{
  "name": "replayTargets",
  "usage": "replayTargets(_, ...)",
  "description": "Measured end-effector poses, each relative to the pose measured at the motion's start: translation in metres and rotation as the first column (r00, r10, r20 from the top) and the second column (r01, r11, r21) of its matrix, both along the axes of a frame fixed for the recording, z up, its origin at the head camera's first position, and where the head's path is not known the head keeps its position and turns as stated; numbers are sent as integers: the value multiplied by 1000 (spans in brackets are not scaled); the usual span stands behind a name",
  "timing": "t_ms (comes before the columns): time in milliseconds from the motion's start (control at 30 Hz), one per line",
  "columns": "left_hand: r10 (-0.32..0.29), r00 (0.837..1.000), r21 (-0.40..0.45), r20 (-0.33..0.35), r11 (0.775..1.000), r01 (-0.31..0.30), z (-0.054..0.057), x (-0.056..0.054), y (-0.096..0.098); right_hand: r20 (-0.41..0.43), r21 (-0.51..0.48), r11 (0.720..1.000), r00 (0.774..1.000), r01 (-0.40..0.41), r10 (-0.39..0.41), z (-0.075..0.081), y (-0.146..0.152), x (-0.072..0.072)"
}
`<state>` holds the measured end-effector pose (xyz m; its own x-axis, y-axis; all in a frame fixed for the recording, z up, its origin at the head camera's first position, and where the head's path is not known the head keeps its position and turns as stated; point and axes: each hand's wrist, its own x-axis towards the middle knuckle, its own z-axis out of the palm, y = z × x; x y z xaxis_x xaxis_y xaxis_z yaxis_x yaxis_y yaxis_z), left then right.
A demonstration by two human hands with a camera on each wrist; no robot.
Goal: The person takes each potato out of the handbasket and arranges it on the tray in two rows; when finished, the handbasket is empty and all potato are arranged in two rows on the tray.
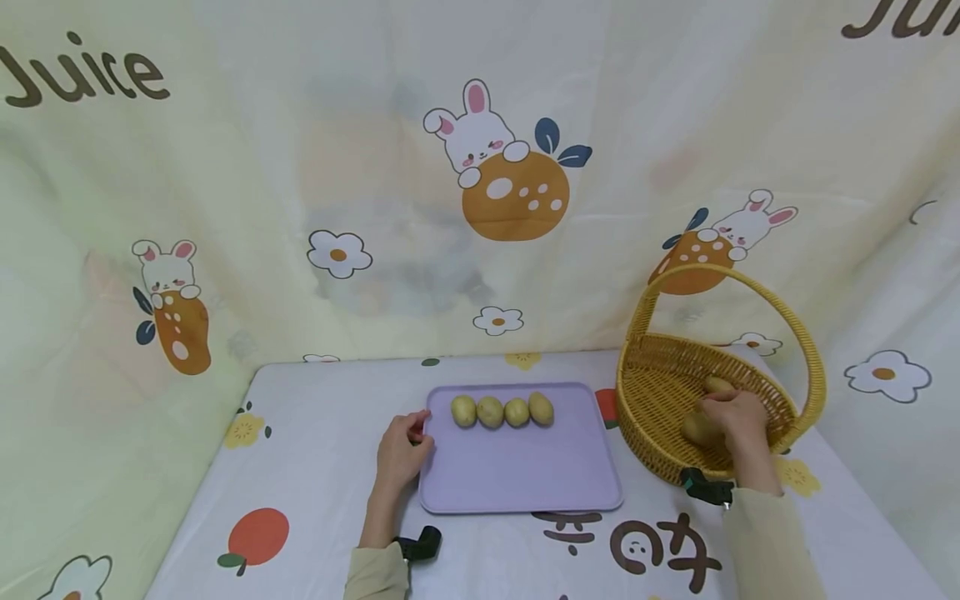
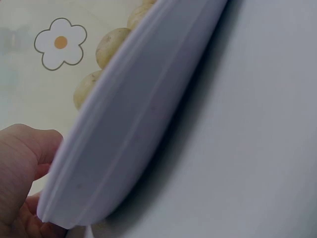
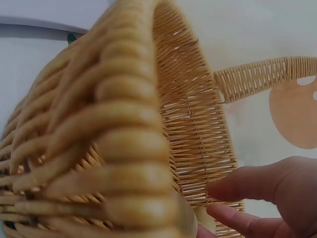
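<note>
A pale purple tray (image 1: 517, 467) lies on the table with several potatoes (image 1: 491, 412) in a row along its far side. My left hand (image 1: 403, 450) grips the tray's left edge, thumb and fingers at the rim; the left wrist view shows the raised rim (image 2: 133, 124) close up beside the hand (image 2: 20, 178). My right hand (image 1: 738, 421) reaches into a wicker basket (image 1: 652, 375) at the right, fingertips bent down among the potatoes (image 1: 701, 428) there. The basket's rim (image 3: 136, 148) hides part of these fingers in the right wrist view, so I cannot tell if they hold a potato.
The basket's tall arched handle (image 1: 806, 346) rises over its right side. A printed cloth covers the table (image 1: 315, 467), and a printed curtain (image 1: 405, 183) hangs behind it. Both wrists wear black cameras, the left camera (image 1: 422, 543) near the tray's front left corner.
</note>
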<state>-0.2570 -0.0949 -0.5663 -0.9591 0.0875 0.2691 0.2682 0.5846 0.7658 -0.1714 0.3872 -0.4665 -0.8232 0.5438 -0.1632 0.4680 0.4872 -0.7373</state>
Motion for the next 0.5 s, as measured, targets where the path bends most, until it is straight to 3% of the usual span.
replayTargets(167,-5,1000,-1,13,1000,5,1,0,0,37,-58,996,996,-74,77,-2,-1,-1)
replayTargets(500,-6,1000,-13,11,1000,6,-1,-2,-1,22,-185,982,999,-28,32,-7,-6,-4)
